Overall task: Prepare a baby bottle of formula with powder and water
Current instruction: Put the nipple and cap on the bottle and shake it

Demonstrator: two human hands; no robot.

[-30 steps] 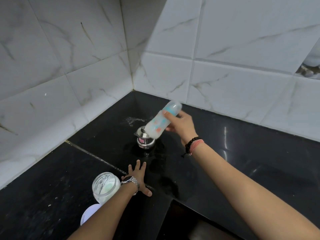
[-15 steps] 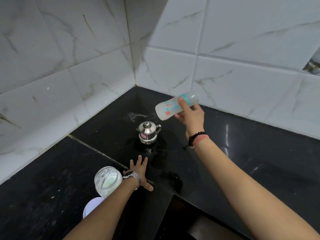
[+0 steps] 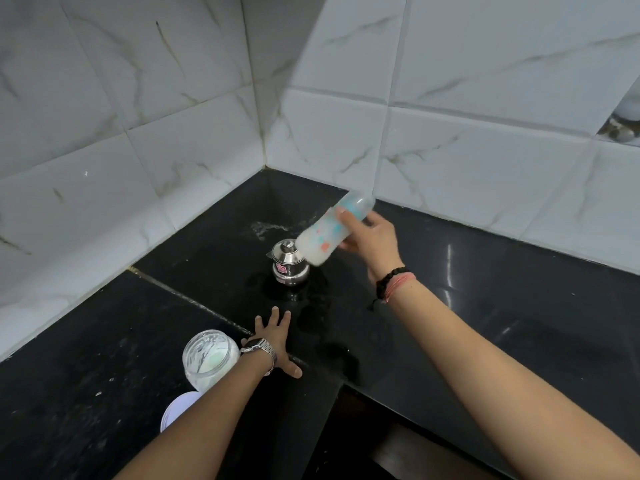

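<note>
My right hand (image 3: pixel 372 242) grips a baby bottle (image 3: pixel 327 237) with blue and orange prints, filled with milky white liquid. The bottle is tilted, its lower end hanging just above a small steel pot (image 3: pixel 288 265) with a lid on the black counter (image 3: pixel 485 306). My left hand (image 3: pixel 277 341) lies flat on the counter, fingers spread, holding nothing. Beside that wrist stands an open jar of white powder (image 3: pixel 209 356), and its white lid (image 3: pixel 178 408) lies nearer to me, partly hidden by my left forearm.
White marbled tile walls meet in a corner (image 3: pixel 263 161) behind the pot. Wet patches (image 3: pixel 311 317) spread on the counter around and in front of the pot. The counter edge (image 3: pixel 341 386) drops to a dark gap below my arms.
The bottle swung up and to the right half a second ago and has now swung back down over the pot, blurred by motion. My left hand stays flat on the counter.
</note>
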